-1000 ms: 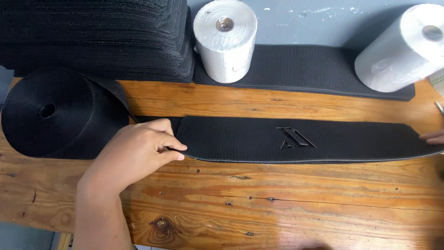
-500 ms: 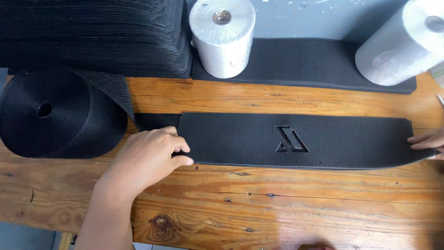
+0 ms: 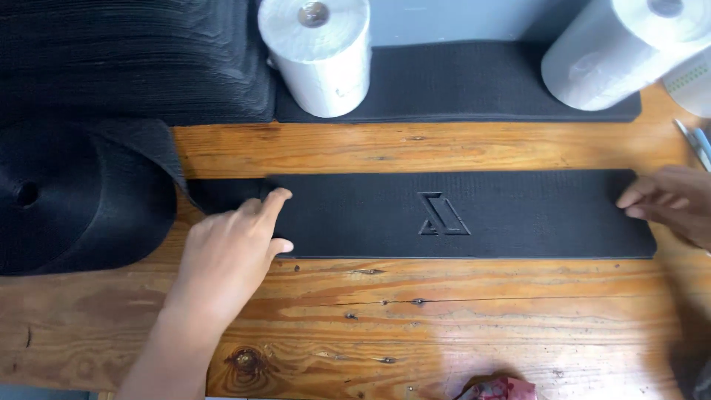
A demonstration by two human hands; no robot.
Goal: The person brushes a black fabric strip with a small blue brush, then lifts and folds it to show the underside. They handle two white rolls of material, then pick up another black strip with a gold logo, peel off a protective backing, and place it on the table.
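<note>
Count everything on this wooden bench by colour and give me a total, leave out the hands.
Black: 4, namely strip, webbing roll, stack, mat
White: 2, namely paper roll and paper roll
Blue: 1, pen
Red: 1, cloth scrap
Total: 8

Item: black textured strip (image 3: 474,215), long, flat rectangular panel.
Surface: fine woven or ribbed grain; angular embossed emblem (image 3: 443,215) raised near centre.
Pose: lies flat, long axis running left to right, edges straight.
Location: on wooden tabletop (image 3: 444,326), mid-table.
Left end: overlaps a black webbing tail (image 3: 222,194) leading from the large black roll (image 3: 74,200).
Contact: left hand (image 3: 229,252) fingertips on left end; right hand (image 3: 670,204) fingertips on right end.
</note>
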